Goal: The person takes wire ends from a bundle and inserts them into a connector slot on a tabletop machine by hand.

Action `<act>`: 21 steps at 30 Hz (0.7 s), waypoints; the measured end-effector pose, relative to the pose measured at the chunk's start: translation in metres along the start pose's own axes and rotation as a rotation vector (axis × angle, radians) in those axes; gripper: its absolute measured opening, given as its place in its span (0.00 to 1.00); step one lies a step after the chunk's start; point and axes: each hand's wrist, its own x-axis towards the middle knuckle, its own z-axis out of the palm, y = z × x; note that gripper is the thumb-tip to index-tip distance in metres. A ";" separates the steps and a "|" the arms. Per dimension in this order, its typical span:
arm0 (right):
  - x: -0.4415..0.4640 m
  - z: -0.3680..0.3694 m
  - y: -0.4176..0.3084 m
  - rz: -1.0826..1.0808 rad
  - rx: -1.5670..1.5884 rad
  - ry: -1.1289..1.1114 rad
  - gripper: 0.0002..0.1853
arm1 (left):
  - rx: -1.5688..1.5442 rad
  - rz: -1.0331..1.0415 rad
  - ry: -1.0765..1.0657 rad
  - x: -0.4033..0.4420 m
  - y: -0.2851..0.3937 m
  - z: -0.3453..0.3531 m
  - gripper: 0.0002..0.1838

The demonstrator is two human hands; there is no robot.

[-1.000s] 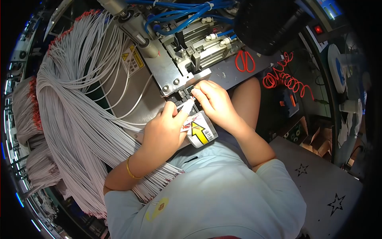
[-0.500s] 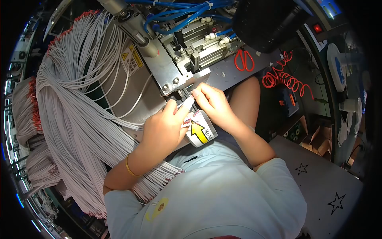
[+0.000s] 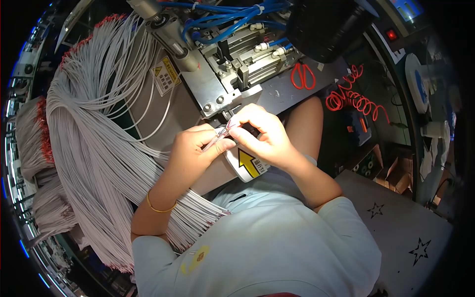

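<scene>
My left hand [image 3: 190,152] is closed, thumb against fingers, around the end of a white cable [image 3: 213,142]. Thin coloured wires [image 3: 226,130] fan out from that cable end. At their tips my right hand [image 3: 264,132] pinches them between thumb and forefinger. Both hands are close together in front of the metal press machine [image 3: 200,91]. Right under them sits a white curved guard [image 3: 242,171] bearing a yellow arrow label [image 3: 251,163]. A thick bundle of white cables [image 3: 94,163] hangs over the machine's side, left of my left hand.
Red-handled scissors [image 3: 303,75] lie on the grey bench beside the machine. A red coiled air hose [image 3: 351,99] hangs on the right. Blue air tubes [image 3: 222,24] cross the top, next to a black cylindrical lamp shade [image 3: 321,29]. More cable bundles [image 3: 32,133] are at far left.
Both hands have drawn back slightly from the machine's front, the left moving left and downward. The right hand has turned and now pinches the wire tips left of where it was.
</scene>
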 end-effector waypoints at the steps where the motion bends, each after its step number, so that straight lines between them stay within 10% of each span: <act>1: 0.000 -0.002 -0.001 0.018 0.000 -0.032 0.06 | 0.027 0.016 0.023 -0.001 0.002 -0.001 0.11; 15: -0.002 0.001 -0.017 0.187 0.087 -0.095 0.04 | 0.133 -0.015 0.135 -0.007 0.016 0.001 0.10; 18: -0.002 0.004 -0.018 0.489 0.486 -0.067 0.03 | -0.399 -0.342 0.017 -0.007 0.018 0.001 0.10; 21: 0.003 0.000 -0.015 0.153 0.065 -0.095 0.04 | -0.069 -0.081 0.000 -0.005 0.004 -0.003 0.12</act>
